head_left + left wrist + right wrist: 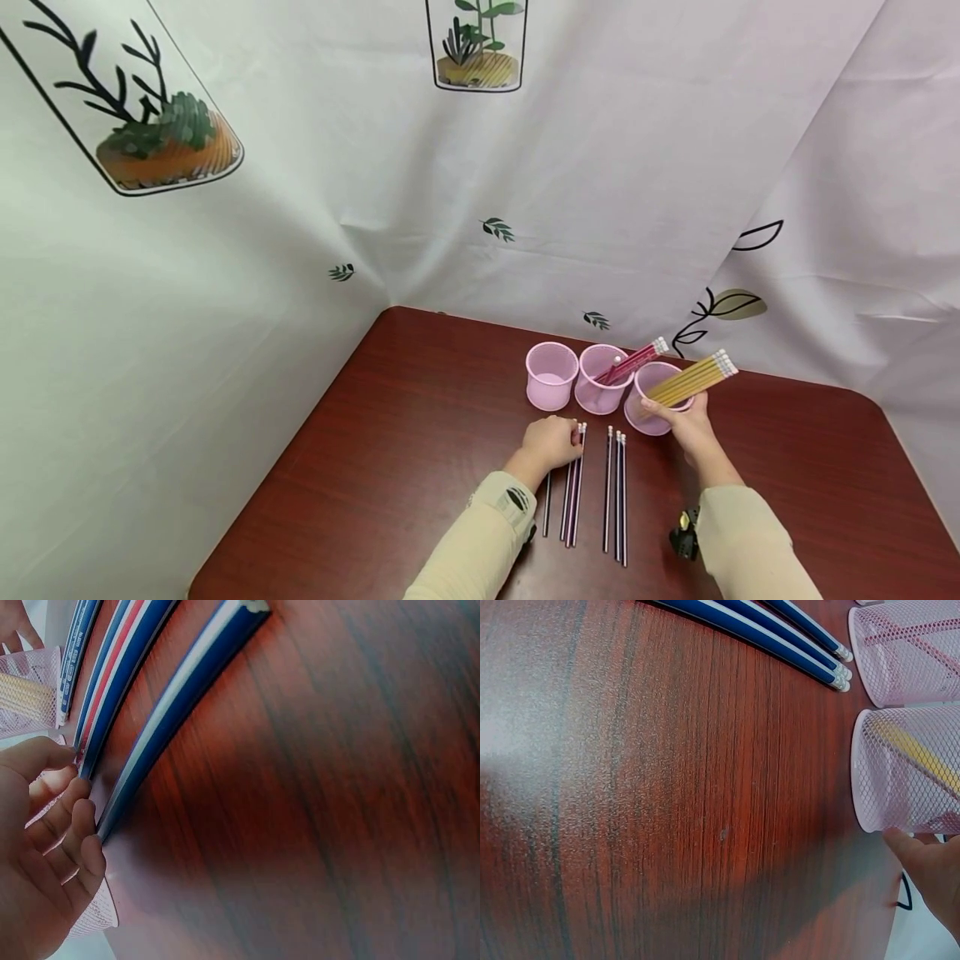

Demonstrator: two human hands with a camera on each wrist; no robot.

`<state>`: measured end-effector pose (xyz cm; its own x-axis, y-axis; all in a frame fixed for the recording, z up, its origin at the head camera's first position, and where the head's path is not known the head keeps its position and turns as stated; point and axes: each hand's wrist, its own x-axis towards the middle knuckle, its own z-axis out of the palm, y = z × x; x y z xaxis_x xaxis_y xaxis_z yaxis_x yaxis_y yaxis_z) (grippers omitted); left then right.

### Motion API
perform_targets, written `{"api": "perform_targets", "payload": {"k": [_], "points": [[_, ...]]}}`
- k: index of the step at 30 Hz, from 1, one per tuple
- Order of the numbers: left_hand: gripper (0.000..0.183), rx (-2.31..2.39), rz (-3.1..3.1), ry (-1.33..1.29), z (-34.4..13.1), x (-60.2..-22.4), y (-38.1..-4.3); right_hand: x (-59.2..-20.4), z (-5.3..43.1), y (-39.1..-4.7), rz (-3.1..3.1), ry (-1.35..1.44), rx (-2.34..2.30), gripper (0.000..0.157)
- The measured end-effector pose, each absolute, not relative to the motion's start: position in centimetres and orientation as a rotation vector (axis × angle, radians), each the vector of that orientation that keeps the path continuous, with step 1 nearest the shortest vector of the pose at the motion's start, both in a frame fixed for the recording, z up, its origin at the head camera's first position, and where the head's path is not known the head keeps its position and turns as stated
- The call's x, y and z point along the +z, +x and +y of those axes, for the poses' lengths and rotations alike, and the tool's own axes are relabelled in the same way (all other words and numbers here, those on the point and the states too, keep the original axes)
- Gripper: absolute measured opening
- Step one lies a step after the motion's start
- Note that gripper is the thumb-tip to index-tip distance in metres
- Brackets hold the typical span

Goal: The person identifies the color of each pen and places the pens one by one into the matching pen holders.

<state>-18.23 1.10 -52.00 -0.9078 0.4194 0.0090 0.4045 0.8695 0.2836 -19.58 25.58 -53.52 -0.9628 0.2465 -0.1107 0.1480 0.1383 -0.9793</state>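
Observation:
My left hand bends over the eraser ends of several dark blue striped pencils lying on the table. Thumb and fingertips pinch at these ends in the left wrist view, where a single blue pencil runs to the outer fingers. With my right hand I grip the right-hand pink mesh cup, thumb on its near side. Yellow pencils lean to the right inside that cup, white erasers up. Between the cups and my sleeves lie three more dark pencils, side by side.
A middle pink cup stands beside the gripped one and contains red pencils. Left of it stands another pink cup with no pencils showing. The dark red wooden table meets a white patterned cloth at its back edge.

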Motion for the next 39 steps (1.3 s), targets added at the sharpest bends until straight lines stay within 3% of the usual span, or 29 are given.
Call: {"api": "perform_targets", "payload": {"k": [7, 14, 20, 26, 39], "points": [[0.018, 0.257, 3.032, 0.576, 1.9, -51.9, -18.0, -54.2, 25.8, -19.9, -2.290, -0.402, 1.966, 0.100], [0.025, 0.071, 3.020, 0.485, 3.3, -51.8, -17.9, -50.6, 24.1, -18.3, -2.312, -0.423, 1.975, 0.094], [0.030, 0.005, 3.020, 0.448, 3.8, -52.2, -17.8, -51.9, 24.6, -18.8, -2.298, -0.417, 1.944, 0.091], [0.030, 0.028, 2.991, 0.416, 3.9, -52.1, -17.7, -49.9, 23.7, -18.2, -2.296, -0.455, 1.992, 0.088], [0.031, 0.275, 2.998, 0.278, 3.4, -52.1, -17.9, -49.8, 23.8, -18.1, -2.288, -0.451, 1.986, 0.089]]}}
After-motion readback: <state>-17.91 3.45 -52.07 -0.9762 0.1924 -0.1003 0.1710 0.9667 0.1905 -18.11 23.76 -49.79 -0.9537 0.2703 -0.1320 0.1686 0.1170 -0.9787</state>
